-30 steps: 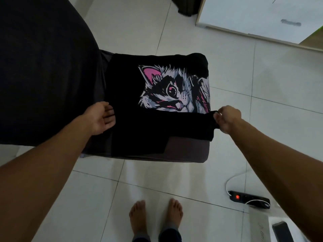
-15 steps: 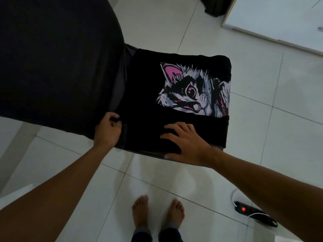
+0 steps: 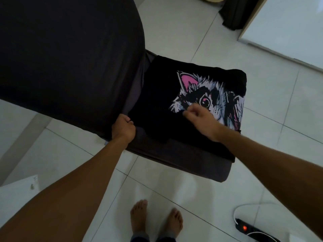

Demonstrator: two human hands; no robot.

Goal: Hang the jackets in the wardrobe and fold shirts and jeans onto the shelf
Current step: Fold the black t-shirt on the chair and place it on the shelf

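Note:
A black T-shirt (image 3: 157, 95) with a pink-and-grey cat print lies partly folded on the dark seat of a chair (image 3: 192, 161). My left hand (image 3: 123, 129) grips the shirt's near left corner at the seat's edge, fingers curled round the cloth. My right hand (image 3: 199, 117) lies over the lower edge of the cat print with fingers curled, pinching the fabric there. The lower part of the shirt is folded up under my right forearm.
The chair's tall dark backrest (image 3: 66, 55) fills the upper left. A white wardrobe door (image 3: 288, 27) stands at the upper right, dark cloth (image 3: 234, 13) beside it. A black power strip (image 3: 251, 229) with a red light lies on the tiled floor near my bare feet (image 3: 155, 219).
My right hand went from the shirt's right edge to pressing flat on the folded lower part, then up to the cat print, now pinching. My left hand stays at the left corner.

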